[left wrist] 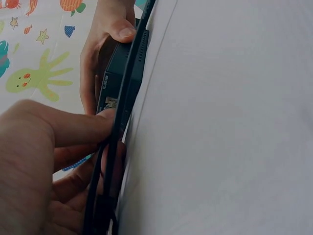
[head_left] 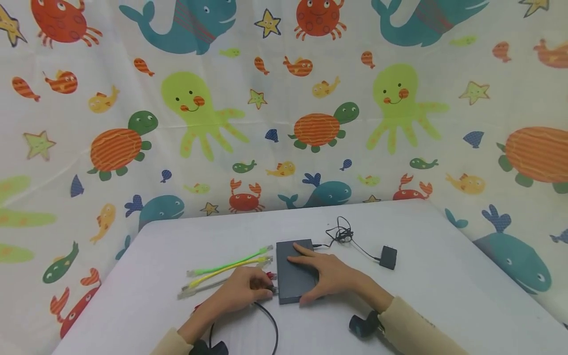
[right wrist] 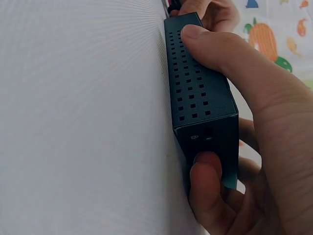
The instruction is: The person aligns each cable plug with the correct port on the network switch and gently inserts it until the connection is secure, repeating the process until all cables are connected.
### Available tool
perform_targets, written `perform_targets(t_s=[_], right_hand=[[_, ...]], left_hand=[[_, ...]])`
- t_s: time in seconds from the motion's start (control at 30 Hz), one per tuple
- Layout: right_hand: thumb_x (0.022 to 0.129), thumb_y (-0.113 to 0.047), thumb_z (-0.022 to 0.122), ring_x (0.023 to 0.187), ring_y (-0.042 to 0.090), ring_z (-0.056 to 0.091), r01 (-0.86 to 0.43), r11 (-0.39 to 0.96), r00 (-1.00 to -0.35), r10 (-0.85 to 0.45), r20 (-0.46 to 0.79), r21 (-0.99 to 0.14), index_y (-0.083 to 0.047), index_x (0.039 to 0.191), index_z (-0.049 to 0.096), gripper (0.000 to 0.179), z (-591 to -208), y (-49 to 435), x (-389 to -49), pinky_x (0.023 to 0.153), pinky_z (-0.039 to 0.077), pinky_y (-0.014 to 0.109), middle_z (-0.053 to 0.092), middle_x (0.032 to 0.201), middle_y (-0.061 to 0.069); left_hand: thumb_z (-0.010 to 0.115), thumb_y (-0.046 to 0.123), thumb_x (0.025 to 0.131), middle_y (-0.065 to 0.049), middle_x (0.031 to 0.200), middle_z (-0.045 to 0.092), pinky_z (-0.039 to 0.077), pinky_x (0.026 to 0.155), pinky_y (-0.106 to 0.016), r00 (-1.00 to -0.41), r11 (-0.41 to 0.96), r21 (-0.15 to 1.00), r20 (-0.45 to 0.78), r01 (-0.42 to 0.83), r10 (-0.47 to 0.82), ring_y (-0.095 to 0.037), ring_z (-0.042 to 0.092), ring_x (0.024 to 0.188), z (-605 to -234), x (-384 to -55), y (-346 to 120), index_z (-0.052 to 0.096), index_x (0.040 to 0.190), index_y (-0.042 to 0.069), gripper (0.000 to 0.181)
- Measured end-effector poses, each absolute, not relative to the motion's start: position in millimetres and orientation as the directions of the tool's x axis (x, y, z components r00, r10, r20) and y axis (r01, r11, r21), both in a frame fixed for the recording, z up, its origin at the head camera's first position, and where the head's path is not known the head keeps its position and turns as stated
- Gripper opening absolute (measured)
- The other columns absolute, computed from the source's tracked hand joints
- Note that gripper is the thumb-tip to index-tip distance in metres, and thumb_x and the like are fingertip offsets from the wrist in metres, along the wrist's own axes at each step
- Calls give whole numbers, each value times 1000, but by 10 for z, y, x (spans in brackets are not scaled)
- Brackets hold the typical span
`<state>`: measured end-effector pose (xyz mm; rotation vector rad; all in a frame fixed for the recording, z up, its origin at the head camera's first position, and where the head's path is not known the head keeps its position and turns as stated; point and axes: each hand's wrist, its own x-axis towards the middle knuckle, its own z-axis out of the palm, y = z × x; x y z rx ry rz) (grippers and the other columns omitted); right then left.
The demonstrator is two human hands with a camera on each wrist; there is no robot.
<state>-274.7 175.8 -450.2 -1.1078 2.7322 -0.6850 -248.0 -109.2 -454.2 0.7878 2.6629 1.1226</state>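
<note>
Pinching black plug with left hand, lower centre | gripping dark box with right hand | keep plug square

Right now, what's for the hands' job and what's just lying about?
Looks like the job:
dark box, gripped by the right hand
black plug, pinched by the left hand
red plug, at the box's edge
power adapter, its cord reaching the box

Looks like lying about:
green cable
yellow cable
grey cable

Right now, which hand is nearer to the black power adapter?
Right: the right hand is on the dark box, left of the adapter; the left hand is farther, at the box's left edge.
</note>
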Motion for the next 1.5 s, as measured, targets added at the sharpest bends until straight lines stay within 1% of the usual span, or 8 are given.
perform_targets(t_s=[0.27, 0.47, 0.57, 0.73, 0.93, 1.17, 1.5], right_hand=[[64, -77, 69, 146, 29, 29, -624, 629, -726, -686, 46, -464, -46, 146, 32, 95, -4515, 1695, -2769, 108, 34, 58, 13, 163, -11], [63, -78, 69, 146, 27, 29, -619, 644, -741, -669, 61, -449, -43, 146, 36, 96, -4502, 1704, -2776, 110, 34, 55, 14, 163, -6], [63, -77, 69, 146, 28, 28, -607, 646, -747, -662, 57, -463, -42, 146, 36, 96, -4487, 1719, -2766, 111, 33, 55, 14, 163, -5], [64, -76, 70, 147, 30, 26, -585, 653, -753, -657, 23, -482, -43, 146, 36, 95, -4472, 1749, -2742, 111, 32, 57, 13, 163, -4], [65, -73, 71, 148, 31, 23, -576, 643, -747, -665, 6, -504, -41, 147, 36, 95, -4428, 1746, -2746, 112, 30, 58, 11, 163, -3], [64, -74, 72, 147, 28, 25, -586, 637, -742, -670, 17, -501, -39, 147, 37, 96, -4429, 1733, -2752, 112, 32, 55, 13, 163, -2], [66, -72, 72, 146, 31, 27, -593, 645, -746, -666, 26, -482, -39, 147, 36, 95, -4436, 1718, -2735, 110, 32, 57, 12, 163, -3]], left_hand=[[76, 28, 81, 12, 84, 66, 47, 61, -21, -857, 594, 689, 78, 415, 509, -4, 57, 71, -4559, -2455, -1149, 72, 93, 23, 13], [75, 30, 82, 13, 84, 66, 47, 61, -22, -857, 591, 691, 79, 415, 510, -5, 56, 71, -4529, -2464, -1123, 72, 95, 23, 15], [75, 29, 82, 13, 83, 66, 46, 60, -22, -853, 588, 688, 89, 426, 513, -5, 55, 70, -4521, -2469, -1098, 73, 95, 23, 14], [75, 27, 82, 13, 85, 67, 47, 62, -21, -841, 572, 693, 93, 439, 533, -4, 56, 72, -4537, -2478, -1066, 73, 96, 23, 14], [76, 26, 82, 12, 86, 68, 48, 64, -22, -846, 574, 693, 99, 437, 525, -4, 58, 72, -4527, -2486, -1063, 72, 94, 24, 14], [76, 25, 82, 12, 87, 68, 48, 65, -22, -853, 575, 703, 86, 418, 515, -4, 59, 74, -4512, -2467, -1066, 72, 95, 23, 13], [75, 23, 82, 12, 86, 66, 48, 63, -21, -851, 577, 699, 86, 422, 518, -5, 57, 72, -4524, -2468, -1077, 72, 95, 22, 13]])
